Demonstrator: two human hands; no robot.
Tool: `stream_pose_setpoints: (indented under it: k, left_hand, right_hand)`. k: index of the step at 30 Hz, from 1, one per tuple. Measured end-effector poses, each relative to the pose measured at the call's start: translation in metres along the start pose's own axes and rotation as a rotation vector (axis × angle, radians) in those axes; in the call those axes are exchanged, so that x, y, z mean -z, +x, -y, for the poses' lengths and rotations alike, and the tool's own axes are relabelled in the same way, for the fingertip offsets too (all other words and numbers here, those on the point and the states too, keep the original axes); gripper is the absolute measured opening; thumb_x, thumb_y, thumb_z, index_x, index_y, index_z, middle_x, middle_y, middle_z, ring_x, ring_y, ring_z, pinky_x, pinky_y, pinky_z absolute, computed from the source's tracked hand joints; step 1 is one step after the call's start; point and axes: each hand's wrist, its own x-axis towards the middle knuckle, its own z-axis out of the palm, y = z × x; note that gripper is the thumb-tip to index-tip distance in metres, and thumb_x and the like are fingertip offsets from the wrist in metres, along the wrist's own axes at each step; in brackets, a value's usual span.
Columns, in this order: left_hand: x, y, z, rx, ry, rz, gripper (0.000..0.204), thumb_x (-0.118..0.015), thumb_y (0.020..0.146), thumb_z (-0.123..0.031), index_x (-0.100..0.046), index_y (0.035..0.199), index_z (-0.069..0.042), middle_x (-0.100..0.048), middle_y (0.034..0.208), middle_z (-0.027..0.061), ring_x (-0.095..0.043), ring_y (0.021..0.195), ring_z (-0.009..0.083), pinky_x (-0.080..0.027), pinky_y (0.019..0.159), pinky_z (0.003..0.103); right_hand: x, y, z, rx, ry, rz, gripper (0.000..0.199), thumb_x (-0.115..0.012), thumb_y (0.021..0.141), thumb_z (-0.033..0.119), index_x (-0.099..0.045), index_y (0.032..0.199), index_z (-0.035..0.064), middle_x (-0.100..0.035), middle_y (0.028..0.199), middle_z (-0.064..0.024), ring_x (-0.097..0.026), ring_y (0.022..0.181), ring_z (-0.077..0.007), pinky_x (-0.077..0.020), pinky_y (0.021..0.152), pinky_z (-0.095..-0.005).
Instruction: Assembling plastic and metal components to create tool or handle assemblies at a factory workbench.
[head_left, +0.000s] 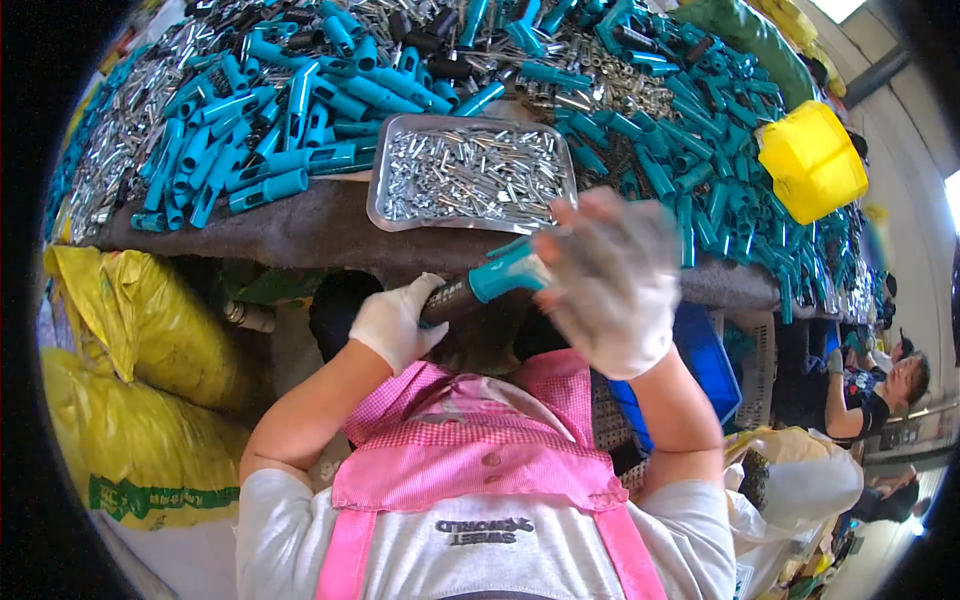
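Both my hands wear whitish gloves. Wrapped around the dark, ribbed end of a teal-and-black tubular tool handle is my left hand, which holds it tilted in front of the apron. My right hand, its glove soiled grey, is at the teal end and partly covers it. Motion smears its fingers, so their grip is unclear. Just beyond the hands, a clear plastic tray full of small silvery metal pins sits at the table's near edge.
Teal plastic handles and loose metal parts heap the table. A yellow container rests on the right heap. Yellow sacks stand at left; a blue crate is below the table at right. Other people are farther right.
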Motion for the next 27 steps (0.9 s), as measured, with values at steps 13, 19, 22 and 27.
stream_pose_setpoints:
  k: [13,19,22,27]
  left_hand:
    - [0.050,0.053,0.025,-0.307,0.398,-1.187,0.042,-0.055,0.078,-0.002,-0.050,0.119,-0.005,-0.057,0.104,0.0153,-0.055,0.097,0.0338,-0.042,0.091,0.043]
    - [0.049,0.047,0.004,-0.059,-2.101,-0.498,0.051,-0.045,0.090,-0.031,-0.033,0.134,-0.008,-0.048,0.099,0.0106,-0.050,0.086,0.0220,-0.041,0.081,0.037]
    - [0.042,0.053,0.016,0.097,-2.003,-0.533,0.046,-0.040,0.094,-0.042,-0.037,0.132,-0.018,-0.041,0.077,0.0018,-0.041,0.059,0.0116,-0.035,0.056,0.026]
    - [0.012,0.040,0.021,0.189,-1.825,-0.335,0.054,-0.050,0.088,-0.045,-0.041,0.123,-0.006,-0.043,0.075,0.0017,-0.045,0.056,0.0131,-0.037,0.045,0.026]
  right_hand:
    - [-0.077,0.001,0.027,-1.096,1.850,0.139,0.057,-0.058,0.085,0.044,-0.049,0.116,-0.0031,-0.059,0.088,-0.0088,-0.057,0.077,-0.0158,-0.0460,0.069,-0.0276]
    - [-0.099,0.039,-0.045,-0.200,1.278,0.363,0.050,-0.040,0.093,0.042,-0.055,0.114,-0.0010,-0.058,0.106,-0.0202,-0.056,0.101,-0.0345,-0.0424,0.087,-0.0375]
    - [-0.152,0.067,-0.132,-0.404,0.293,0.148,0.024,-0.050,0.087,0.025,-0.060,0.099,0.0059,-0.059,0.093,-0.0171,-0.058,0.091,-0.0315,-0.0469,0.076,-0.0369]
    - [-0.247,0.080,-0.234,-0.560,-0.223,0.798,0.020,-0.052,0.080,0.013,-0.069,0.090,0.0069,-0.064,0.103,-0.0145,-0.063,0.094,-0.0292,-0.0518,0.077,-0.0391]
